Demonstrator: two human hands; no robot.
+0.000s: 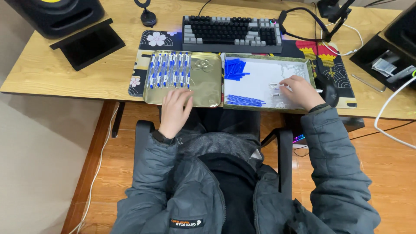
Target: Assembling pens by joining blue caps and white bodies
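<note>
left hand (pixel 175 108) flat, right hand (pixel 300 90) curled

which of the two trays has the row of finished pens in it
The gold tray on the left, by the left hand. Its pens lie side by side; the white-lined tray by the right hand holds only loose blue parts.

Even, soft indoor light from above, fairly bright. Mild glare on the gold tin lid (pixel 203 78) and the white tray (pixel 260 80) floor. Shadows faint, darker under the tabletop (pixel 65 65). Wide-angle bend at edges. Sharp focus overall; small parts too tiny to resolve.
</note>
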